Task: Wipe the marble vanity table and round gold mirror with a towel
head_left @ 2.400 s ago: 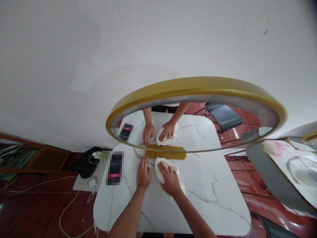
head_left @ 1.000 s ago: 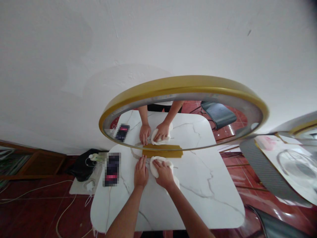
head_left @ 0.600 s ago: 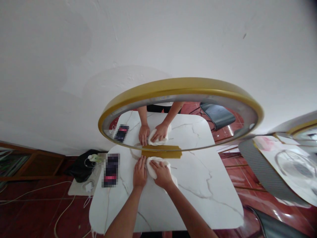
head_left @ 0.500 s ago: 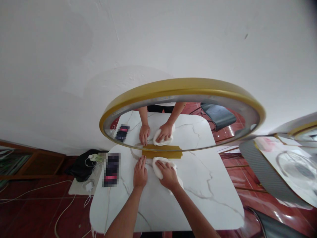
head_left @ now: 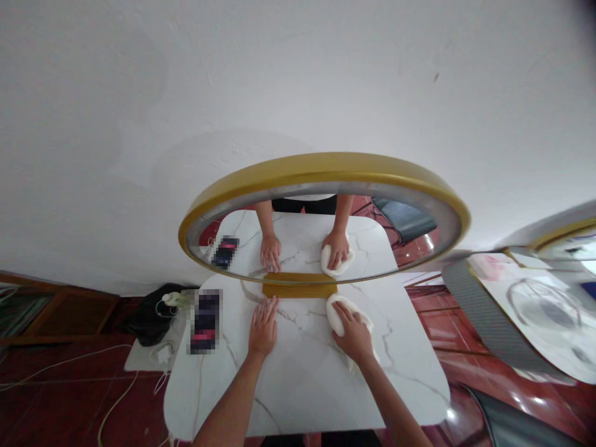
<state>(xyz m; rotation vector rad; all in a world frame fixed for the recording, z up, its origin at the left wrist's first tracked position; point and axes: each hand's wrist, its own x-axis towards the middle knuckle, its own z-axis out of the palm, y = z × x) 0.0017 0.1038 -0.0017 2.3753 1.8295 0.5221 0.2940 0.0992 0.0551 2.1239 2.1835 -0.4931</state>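
Note:
My left hand [head_left: 263, 329] lies flat on the white marble-patterned table [head_left: 305, 379], fingers spread, its fingertips close to the gold base [head_left: 298, 290] of the mirror. To the right, my right hand [head_left: 354, 336] presses down on a bunched white cloth [head_left: 334, 313], which sticks out past the fingers and under the wrist. Above the base stands a round mirror [head_left: 326, 164] with a gold frame, tilted in view. Both hands and the cloth are reflected in its glass.
A blurred-out dark, phone-like item [head_left: 205, 323] lies on the table's left side. Beyond that edge are a black bag [head_left: 149, 323] and white cables. A second white table [head_left: 531, 323] and a black chair [head_left: 516, 416] stand at right. The wall [head_left: 298, 74] rises behind the mirror.
My right hand has slid the white cloth to the right across the tabletop, away from my left hand. My left hand stays in place, its fingers spread wider. The view has shifted slightly.

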